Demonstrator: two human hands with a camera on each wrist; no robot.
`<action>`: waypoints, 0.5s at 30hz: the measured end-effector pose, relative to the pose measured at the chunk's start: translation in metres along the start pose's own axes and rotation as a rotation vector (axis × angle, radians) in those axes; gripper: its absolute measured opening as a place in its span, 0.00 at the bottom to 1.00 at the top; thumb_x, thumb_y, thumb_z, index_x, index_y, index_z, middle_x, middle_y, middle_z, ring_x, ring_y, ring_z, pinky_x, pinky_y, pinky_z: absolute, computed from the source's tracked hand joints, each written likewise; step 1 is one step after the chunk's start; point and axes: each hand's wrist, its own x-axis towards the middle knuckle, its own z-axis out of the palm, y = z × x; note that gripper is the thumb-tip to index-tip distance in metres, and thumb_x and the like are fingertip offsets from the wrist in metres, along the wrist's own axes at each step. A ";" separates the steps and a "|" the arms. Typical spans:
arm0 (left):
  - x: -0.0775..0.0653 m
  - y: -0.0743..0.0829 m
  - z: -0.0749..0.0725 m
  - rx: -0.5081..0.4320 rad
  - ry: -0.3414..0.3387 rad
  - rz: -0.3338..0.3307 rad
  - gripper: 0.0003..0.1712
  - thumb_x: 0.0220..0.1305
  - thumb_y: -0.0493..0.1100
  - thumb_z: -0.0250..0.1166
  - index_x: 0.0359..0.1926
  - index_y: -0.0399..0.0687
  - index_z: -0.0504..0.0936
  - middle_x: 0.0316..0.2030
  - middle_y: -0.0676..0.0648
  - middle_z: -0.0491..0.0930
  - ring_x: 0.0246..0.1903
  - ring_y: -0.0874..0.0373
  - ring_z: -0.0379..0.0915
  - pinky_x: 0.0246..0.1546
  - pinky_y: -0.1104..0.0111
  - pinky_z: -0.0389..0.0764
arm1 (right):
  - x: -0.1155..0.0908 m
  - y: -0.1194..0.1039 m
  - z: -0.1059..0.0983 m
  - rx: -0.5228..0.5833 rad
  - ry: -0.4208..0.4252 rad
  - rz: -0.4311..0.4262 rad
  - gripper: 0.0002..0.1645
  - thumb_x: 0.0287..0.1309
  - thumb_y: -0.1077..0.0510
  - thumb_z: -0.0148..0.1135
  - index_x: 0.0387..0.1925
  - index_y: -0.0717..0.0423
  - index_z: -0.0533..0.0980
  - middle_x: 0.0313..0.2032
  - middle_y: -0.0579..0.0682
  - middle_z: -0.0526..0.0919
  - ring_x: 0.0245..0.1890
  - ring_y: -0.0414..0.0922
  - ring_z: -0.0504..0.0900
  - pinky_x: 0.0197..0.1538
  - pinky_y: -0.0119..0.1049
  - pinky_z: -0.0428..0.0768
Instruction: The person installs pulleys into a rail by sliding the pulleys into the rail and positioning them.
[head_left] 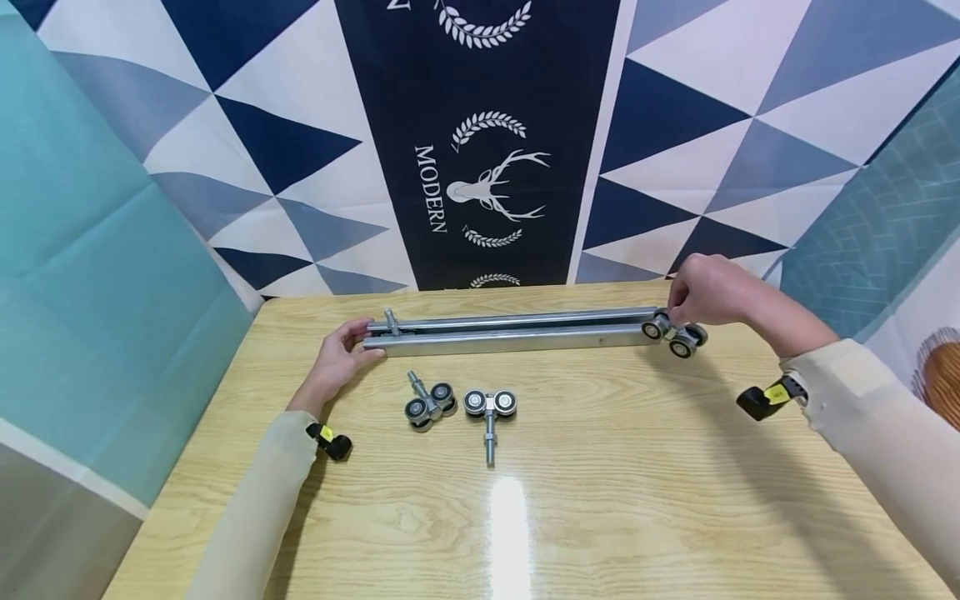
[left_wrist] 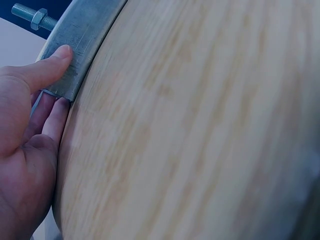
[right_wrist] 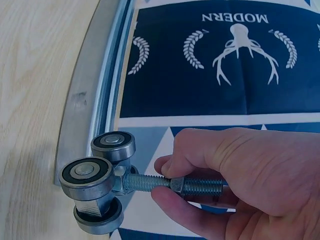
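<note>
A long metal channel track [head_left: 517,340] lies along the table's back, its slot facing up. My left hand [head_left: 335,362] grips its left end, thumb on the front side wall. Just right of that hand, a threaded bolt [head_left: 392,322] with a nut stands up out of the slot. At the track's right end my right hand [head_left: 712,292] pinches a roller trolley [right_wrist: 87,175] by its threaded bolt, between thumb and fingers near the nut. The trolley's wheels overlap the track's right end in the head view.
Two more roller trolleys lie on the wooden table [head_left: 615,475] in front of the track: a tilted one [head_left: 431,407] at left, and one [head_left: 490,408] with its bolt toward me. Behind the table hangs a patterned cloth [head_left: 487,92]. A teal panel [head_left: 112,250] borders the left.
</note>
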 end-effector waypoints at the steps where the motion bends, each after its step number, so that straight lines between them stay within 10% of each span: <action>1: 0.000 0.000 0.000 -0.002 -0.001 0.002 0.43 0.75 0.30 0.73 0.85 0.38 0.66 0.80 0.31 0.71 0.79 0.40 0.68 0.56 0.90 0.76 | 0.000 0.002 0.000 0.002 0.003 0.007 0.05 0.61 0.66 0.72 0.31 0.60 0.91 0.28 0.49 0.89 0.25 0.46 0.80 0.32 0.41 0.77; 15: 0.000 0.000 0.001 -0.004 -0.006 0.017 0.42 0.75 0.30 0.72 0.85 0.37 0.66 0.79 0.30 0.71 0.78 0.40 0.69 0.55 0.91 0.76 | 0.001 0.029 0.000 0.013 0.028 0.084 0.06 0.63 0.64 0.73 0.31 0.61 0.91 0.27 0.52 0.90 0.25 0.47 0.79 0.32 0.41 0.77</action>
